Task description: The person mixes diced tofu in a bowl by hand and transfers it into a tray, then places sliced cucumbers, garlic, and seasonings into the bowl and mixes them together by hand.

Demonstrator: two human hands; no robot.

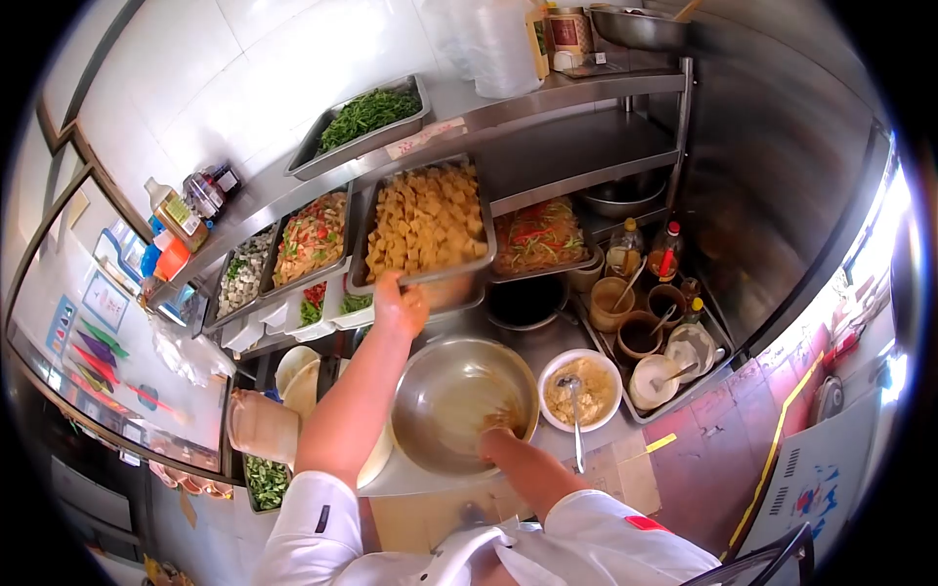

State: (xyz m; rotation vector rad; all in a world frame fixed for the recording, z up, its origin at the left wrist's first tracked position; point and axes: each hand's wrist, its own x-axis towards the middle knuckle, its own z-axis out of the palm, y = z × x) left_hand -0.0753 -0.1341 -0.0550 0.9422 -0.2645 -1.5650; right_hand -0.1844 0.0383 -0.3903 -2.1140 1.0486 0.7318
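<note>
Shelf (586, 95) with illegible label (427, 139) above tray (467, 271)

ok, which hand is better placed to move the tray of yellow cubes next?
Likely left: the left hand is at the front edge of the tray, while the right hand is down in the metal bowl.

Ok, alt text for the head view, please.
A person's left hand is at the front rim of a metal tray of golden cubes, while the right hand is inside a large metal bowl beside a white bowl holding a spoon.
</note>
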